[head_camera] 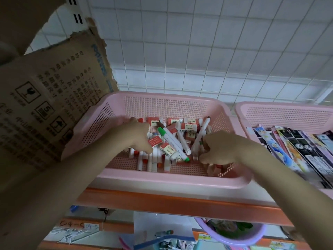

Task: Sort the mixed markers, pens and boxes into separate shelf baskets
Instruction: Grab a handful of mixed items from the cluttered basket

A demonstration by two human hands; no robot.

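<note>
Torn printed cardboard sheet point(45, 98) at left — white wire-grid backing point(198, 42) behind the shelf.

Your view is dim overall, with a cool grey cast. The brightest area is the white grid panel point(207, 42) from 12 to 2 o'clock, evenly lit and without glare. Both forearms at 7 and 5 o'clock read dark and flat. Your left hand point(138, 134) is smeared by motion blur at the fingertips; your right hand point(221, 148) is soft-edged too. The pink basket point(162, 179) rim blurs at its right corner. Wide-angle distortion bends the grid lines and the orange shelf edge point(180, 201). The cardboard point(50, 98) print at 9 o'clock is soft, possibly out of focus.
</note>
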